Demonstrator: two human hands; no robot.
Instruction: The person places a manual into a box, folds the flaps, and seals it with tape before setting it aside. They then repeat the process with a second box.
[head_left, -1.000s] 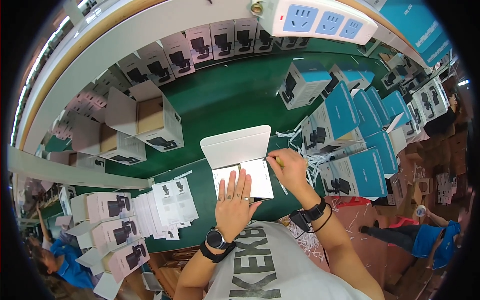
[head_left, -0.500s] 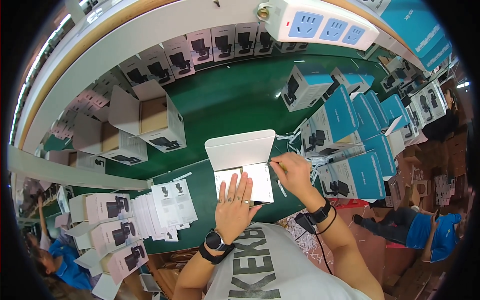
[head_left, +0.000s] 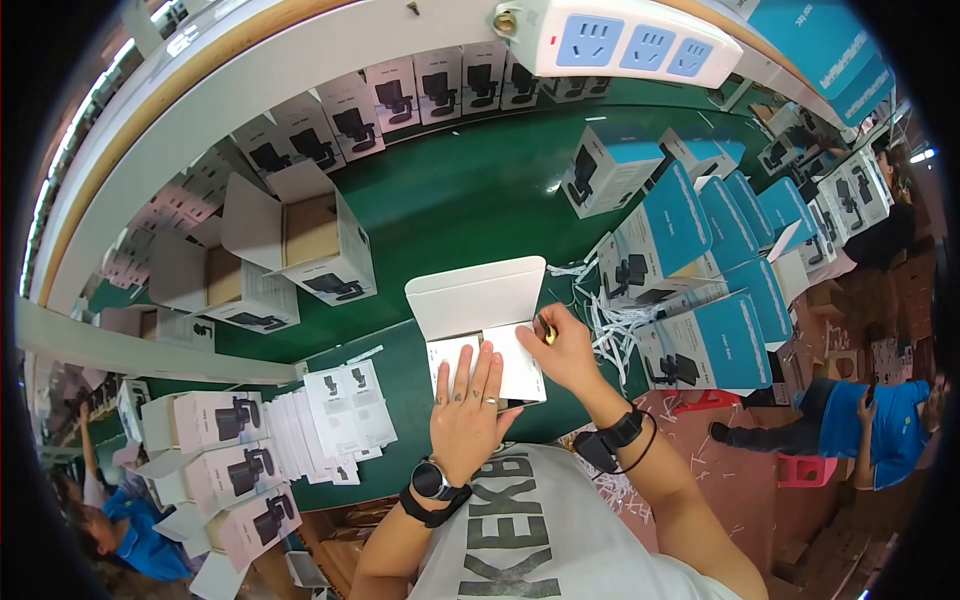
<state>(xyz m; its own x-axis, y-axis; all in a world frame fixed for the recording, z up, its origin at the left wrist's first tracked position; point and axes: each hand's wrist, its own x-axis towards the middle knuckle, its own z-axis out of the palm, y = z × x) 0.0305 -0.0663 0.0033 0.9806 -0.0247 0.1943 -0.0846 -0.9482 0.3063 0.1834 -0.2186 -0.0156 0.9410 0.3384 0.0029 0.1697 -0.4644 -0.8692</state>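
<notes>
Through the head camera I find a green bench point(head_left: 450, 195) running across the view and away from the wearer. Beyond its right side I note a co-worker point(head_left: 870, 425) in a blue shirt. Cartons point(head_left: 722, 342) with blue flaps stand close together on the bench's right; open cartons point(head_left: 338, 262) with plain brown insides stand at the left. I record a row of boxes point(head_left: 439, 85) upright along the rear, each bearing a dark chair picture. A white strip point(head_left: 620, 45) with three blue sockets is fixed overhead.

The white box point(head_left: 477, 303) sits on the bench directly before the wearer, lid raised at the far side, with white pieces inside. Leaflets point(head_left: 345, 405) lie overlapping to its left; paper shreds point(head_left: 622, 330) lie in a heap to its right, apart from it.

I find the left hand point(head_left: 465, 420) flat over the box's contents, fingers extended and slightly parted, grasping nothing. The right hand point(head_left: 570, 352) is curled at the box's right edge, thumb forward, closed around a small object point(head_left: 549, 333), dark and yellow; its kind I cannot tell. The left wrist bears a round watch point(head_left: 431, 479), and one left finger a ring point(head_left: 491, 400).
</notes>
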